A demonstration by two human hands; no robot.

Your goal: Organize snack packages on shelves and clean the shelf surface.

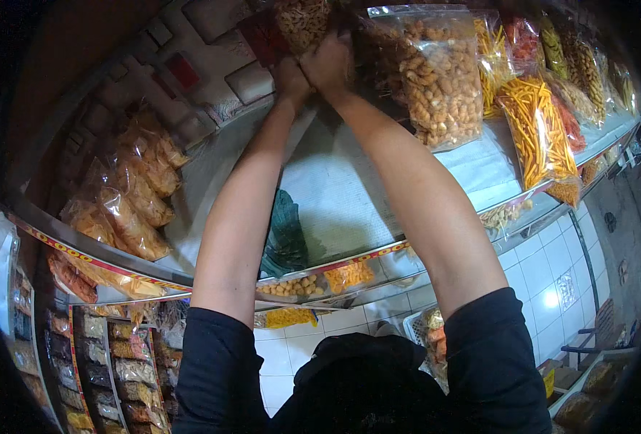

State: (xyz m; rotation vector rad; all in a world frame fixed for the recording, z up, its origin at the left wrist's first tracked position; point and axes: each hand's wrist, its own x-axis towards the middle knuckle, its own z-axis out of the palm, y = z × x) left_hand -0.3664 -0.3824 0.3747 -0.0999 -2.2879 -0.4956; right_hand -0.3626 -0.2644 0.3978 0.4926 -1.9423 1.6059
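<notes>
Both arms reach to the back of a lined shelf (342,200). My left hand (292,81) and my right hand (328,64) come together, blurred, at the lower end of a clear bag of brown snacks (303,21). The right hand is closed against the bag's lower corner. Shadow and blur hide the left fingers, so I cannot tell their grip. A dark red panel (266,38) is just beyond the left hand. On the shelf between the forearms lies a crumpled dark green cloth (284,236).
A large bag of round brown snacks (440,81) and a bag of yellow sticks (537,130) stand at right. Several bags of chips (130,195) lean at left. The shelf's front edge (353,257) bears price strips. Lower racks (130,363) and a plastic basket (418,331) are below.
</notes>
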